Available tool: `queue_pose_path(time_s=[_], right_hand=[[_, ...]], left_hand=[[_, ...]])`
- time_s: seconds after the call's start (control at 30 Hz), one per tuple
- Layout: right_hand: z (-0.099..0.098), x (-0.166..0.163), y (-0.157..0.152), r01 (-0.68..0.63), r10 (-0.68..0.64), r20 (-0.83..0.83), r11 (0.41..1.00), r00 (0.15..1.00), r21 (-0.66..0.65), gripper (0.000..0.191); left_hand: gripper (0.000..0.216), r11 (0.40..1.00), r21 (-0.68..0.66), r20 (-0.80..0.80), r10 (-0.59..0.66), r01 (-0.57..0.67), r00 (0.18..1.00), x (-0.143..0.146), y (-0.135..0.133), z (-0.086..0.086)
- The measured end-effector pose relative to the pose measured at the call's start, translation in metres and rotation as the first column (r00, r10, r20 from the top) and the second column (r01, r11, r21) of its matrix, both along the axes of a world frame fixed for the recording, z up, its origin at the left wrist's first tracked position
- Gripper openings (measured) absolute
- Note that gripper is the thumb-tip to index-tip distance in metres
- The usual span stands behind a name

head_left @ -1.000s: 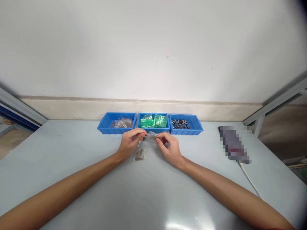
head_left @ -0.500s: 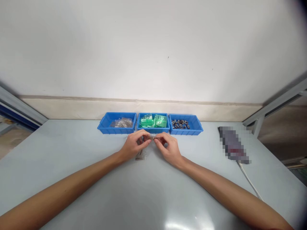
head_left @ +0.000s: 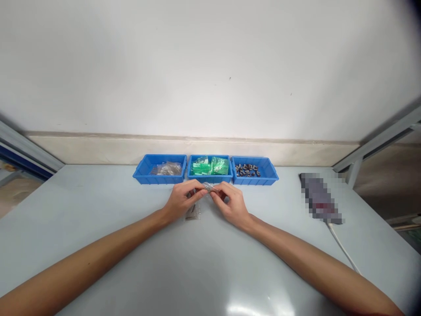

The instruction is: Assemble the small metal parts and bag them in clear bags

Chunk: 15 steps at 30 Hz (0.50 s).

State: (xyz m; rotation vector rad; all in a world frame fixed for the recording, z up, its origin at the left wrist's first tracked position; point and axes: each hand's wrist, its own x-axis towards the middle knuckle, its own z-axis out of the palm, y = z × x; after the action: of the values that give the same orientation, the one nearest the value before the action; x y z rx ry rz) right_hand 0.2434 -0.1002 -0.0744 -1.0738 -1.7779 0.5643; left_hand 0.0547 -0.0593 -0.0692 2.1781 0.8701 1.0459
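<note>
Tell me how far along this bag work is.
Done: clear bags lie in the left tray. In hand: left hand and right hand pinch a small clear bag, dark pieces showing beneath. Left: loose dark parts lie in the right tray.

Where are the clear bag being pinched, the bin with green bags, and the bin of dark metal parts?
clear bag (head_left: 207, 187), head view, its crumpled middle.
bin with green bags (head_left: 213, 178), head view, front wall.
bin of dark metal parts (head_left: 256, 181), head view, front wall.
</note>
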Motion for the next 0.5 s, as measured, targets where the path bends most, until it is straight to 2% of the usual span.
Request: queue_pose_path(time_s=[0.37, 0.5], right_hand=[[0.0006, -0.0007, 0.0003, -0.027, 0.028, -0.016, 0.999, 0.999, 0.022, 0.01], [0.0003, -0.0008, -0.0009, -0.026, 0.026, -0.008, 0.999, 1.0, 0.038, 0.013]], left_hand=[[0.023, 0.993, 0.116, 0.1, 0.004, -0.015, 0.995, -0.0011, -0.0038, -0.0003], [0.022, 0.993, 0.116, 0.054, 0.006, -0.012, 0.999, -0.0014, -0.004, 0.0]])
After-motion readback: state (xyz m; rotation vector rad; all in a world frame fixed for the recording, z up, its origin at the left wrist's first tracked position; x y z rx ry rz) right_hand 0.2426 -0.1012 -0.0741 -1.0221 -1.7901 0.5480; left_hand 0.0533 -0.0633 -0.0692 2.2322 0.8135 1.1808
